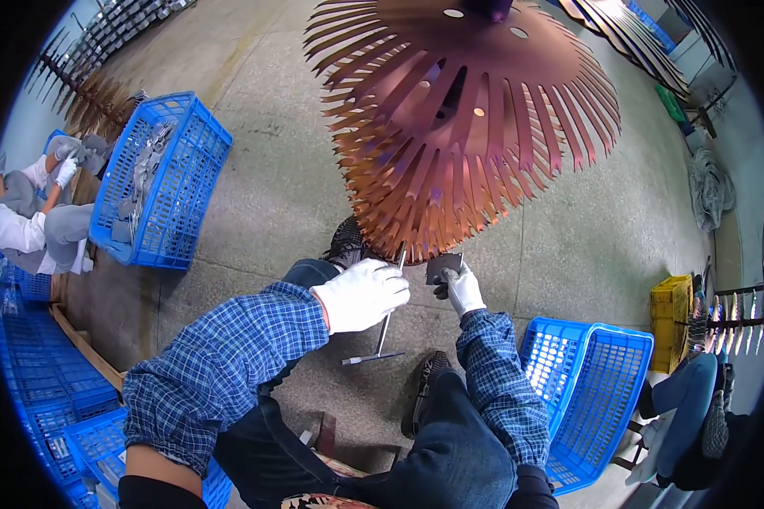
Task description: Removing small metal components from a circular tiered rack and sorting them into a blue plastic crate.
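My left hand (365, 293), in a white glove, is closed around a thin metal rod (385, 332) that shows above and below it; the fingertips are partly hidden. At its lower end the rod has a short crossbar near the floor. A small flat dark-grey plate (444, 266) is pinched in my gloved right hand (463, 290), whose fingertips look darkened. Just beyond both hands hangs or stands a tiered rack (458, 127) with rings of narrow, slotted metal strips, purple at the top and copper lower down. Its lowest tips come close to both hands.
At left stands a blue basket (178, 182) of silver metal pieces, beside a seated person with white gloves (38, 204). Blue baskets (598, 399) are by my right leg, with a yellow crate (671, 322) beyond. Another person's leg (688, 407) is at far right.
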Demonstrator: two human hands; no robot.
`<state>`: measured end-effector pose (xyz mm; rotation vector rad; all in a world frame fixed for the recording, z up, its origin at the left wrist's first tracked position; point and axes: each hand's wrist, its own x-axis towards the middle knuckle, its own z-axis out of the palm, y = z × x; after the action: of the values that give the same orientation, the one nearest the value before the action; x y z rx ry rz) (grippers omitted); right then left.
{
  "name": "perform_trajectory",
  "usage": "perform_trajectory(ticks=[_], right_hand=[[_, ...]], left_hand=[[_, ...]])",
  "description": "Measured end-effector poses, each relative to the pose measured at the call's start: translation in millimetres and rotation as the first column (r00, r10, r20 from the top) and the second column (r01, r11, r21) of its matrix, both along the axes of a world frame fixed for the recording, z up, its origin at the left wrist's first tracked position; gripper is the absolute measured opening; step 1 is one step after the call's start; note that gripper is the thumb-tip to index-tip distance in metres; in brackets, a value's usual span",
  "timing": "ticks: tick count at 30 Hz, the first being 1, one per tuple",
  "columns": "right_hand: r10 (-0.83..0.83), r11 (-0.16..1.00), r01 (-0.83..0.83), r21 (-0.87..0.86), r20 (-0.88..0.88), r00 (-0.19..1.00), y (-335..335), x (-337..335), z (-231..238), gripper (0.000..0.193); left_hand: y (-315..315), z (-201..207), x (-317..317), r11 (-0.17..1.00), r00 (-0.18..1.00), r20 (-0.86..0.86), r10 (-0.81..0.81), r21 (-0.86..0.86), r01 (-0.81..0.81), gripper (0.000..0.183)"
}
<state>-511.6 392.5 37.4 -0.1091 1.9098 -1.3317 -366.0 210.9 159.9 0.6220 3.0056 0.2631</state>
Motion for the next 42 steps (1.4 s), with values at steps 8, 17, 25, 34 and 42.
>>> perform_trajectory(ticks=[8,17,25,34,42], right_hand=[[0.023,0.999,-0.021,0.034,-0.039,0.999,-11.1,2.8,1.1,0.022],[0.264,0.929,-0.088,0.361,-0.474,0.840,-22.0,13.5,-14.7,0.034],[-0.058,0.979,0.031,-0.202,-0.131,0.990,-10.0,9.8,-14.7,0.056],[-0.011,0.942,0.116,-0.316,0.315,0.949,-8.1,2.9,-5.6,0.058],[0.117,0.903,0.071,-0.424,0.401,0.909,5.7,-3.6,3.1,0.059]], left_hand=[[-1.5,-1.9,1.7,1.000,1.000,-0.017,-0.001,0.017,0.001,0.029],[15.1,-20.9,-11.6,0.998,0.996,-0.068,0.060,0.015,-0.059,0.033],[33.7,-49.5,-33.6,0.980,0.960,-0.197,0.198,0.031,-0.196,0.040],[47.5,-84.4,-59.1,0.840,0.793,-0.301,0.530,0.062,-0.539,0.051],[37.3,-89.4,-63.4,0.860,0.825,-0.282,0.489,-0.001,-0.510,0.051]])
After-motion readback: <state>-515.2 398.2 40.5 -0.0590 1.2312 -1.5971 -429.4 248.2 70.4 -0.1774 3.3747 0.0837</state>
